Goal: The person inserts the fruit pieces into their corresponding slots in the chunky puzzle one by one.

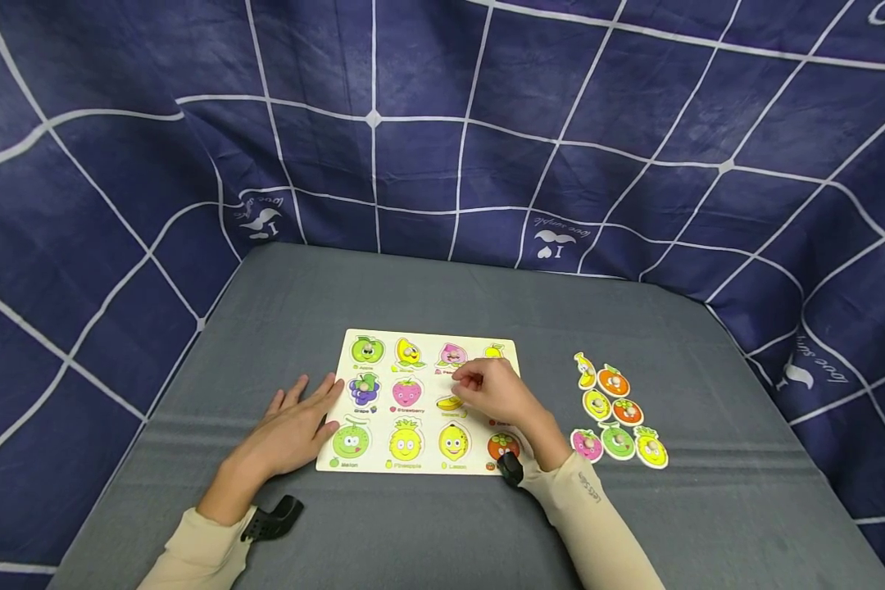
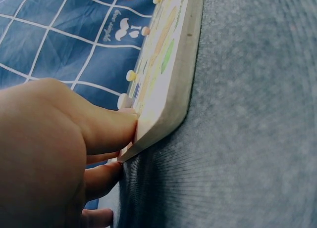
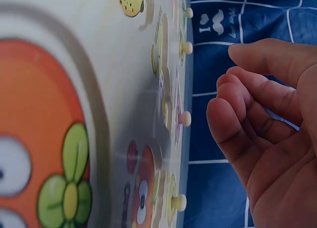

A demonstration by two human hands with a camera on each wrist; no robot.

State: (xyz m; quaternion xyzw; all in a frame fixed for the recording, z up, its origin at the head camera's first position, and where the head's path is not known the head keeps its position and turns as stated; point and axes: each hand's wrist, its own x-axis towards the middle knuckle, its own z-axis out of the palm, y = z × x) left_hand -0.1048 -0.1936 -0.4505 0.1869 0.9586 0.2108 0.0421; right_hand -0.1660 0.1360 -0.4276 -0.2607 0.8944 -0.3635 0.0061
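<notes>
1. Fruit board (image 1: 429, 401) lies flat on the grey cloth (image 1: 413, 533), picture face up, presumably so that every shape on it can be read and reached from above.
2. At the board's left edge rests the left hand (image 1: 293, 430), its fingers extended and a little apart. The left wrist view shows the thumb (image 2: 111, 130) on the board's top face, close to a corner. This light contact probably steadies the board against sliding.
3. Over the board's right half hovers the right hand (image 1: 497, 392), with bent fingers and the thumb a narrow gap away from them; nothing shows between. It partly hides the shapes below.
4. Along the board's far edge, small knobs (image 3: 184, 119) stand up from seated pieces, likely to give fingertips something to pinch.
5. Right of the board, near it but apart, seven loose fruit pieces (image 1: 618, 442) lie picture up in a tight bunch. That spot suits the right hand's reach and leaves the board uncovered; whether any overlap, I cannot tell.
</notes>
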